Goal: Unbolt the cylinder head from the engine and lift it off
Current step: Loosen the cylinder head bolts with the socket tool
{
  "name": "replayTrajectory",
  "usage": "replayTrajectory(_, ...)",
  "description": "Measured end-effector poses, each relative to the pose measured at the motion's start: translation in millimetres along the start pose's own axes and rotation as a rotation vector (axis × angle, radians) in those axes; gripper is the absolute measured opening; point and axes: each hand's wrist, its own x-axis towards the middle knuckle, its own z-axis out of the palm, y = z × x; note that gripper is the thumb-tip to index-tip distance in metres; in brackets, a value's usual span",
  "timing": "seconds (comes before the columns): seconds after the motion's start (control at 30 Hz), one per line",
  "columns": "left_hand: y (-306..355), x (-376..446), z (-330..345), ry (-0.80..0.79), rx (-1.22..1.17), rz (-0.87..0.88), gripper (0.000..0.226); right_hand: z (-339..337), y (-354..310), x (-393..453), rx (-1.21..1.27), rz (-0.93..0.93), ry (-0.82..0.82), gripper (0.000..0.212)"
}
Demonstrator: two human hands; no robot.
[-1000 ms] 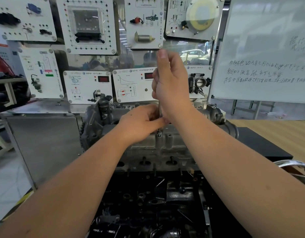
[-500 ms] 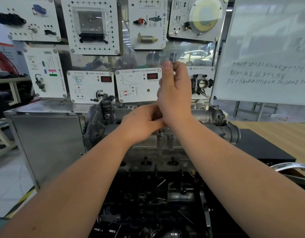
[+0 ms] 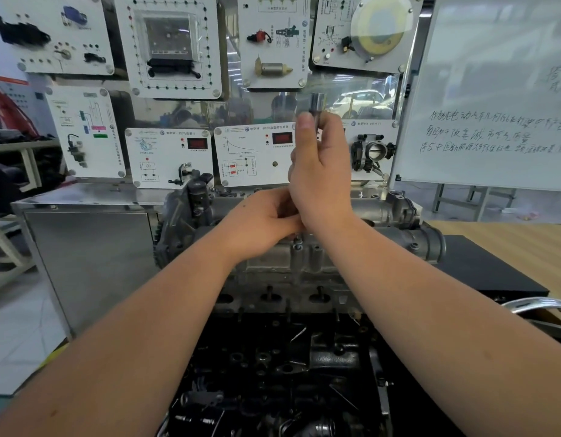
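Note:
The grey cylinder head (image 3: 282, 266) sits on top of the dark engine block (image 3: 282, 367) in front of me. A long metal extension bar (image 3: 317, 107) stands upright over the head; its socket end shows above my fingers. My right hand (image 3: 320, 171) grips the bar's upper part, thumb up along it. My left hand (image 3: 263, 222) holds the bar's lower part just above a bolt (image 3: 297, 244) on the head's top. The bar's lower end is hidden behind my hands.
A wall of white training panels (image 3: 172, 45) with sensors stands behind the engine. A whiteboard (image 3: 493, 89) is at the right, a steel cabinet (image 3: 83, 247) at the left. A wooden table (image 3: 509, 241) and a shiny metal handle (image 3: 538, 305) lie at the right.
My right hand has slid down the bar, so the socket end now shows above my fingers. The left hand stays at the bar's base.

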Motion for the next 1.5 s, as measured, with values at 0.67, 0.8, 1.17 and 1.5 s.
replayTrajectory(0.67,5.5,1.6,0.2,-0.066,0.102,-0.042,0.046,-11.5,1.8,-3.3,-0.042,-0.024,0.015,0.024)
replayTrajectory(0.8,0.7,3.5,-2.4,-0.105,0.053,-0.056,0.026,-15.5,0.5,-0.2,-0.187,-0.055,-0.047,0.039)
replayTrajectory(1.17,1.6,3.6,2.6,-0.028,0.055,-0.068,0.038,-23.9,-4.7,11.3,-0.183,0.016,-0.111,0.037)
replayTrajectory(1.5,-5.7,4.8,-3.3,-0.126,-0.090,-0.111,0.012,-32.4,-45.3,34.4,-0.544,-0.084,-0.565,0.044)
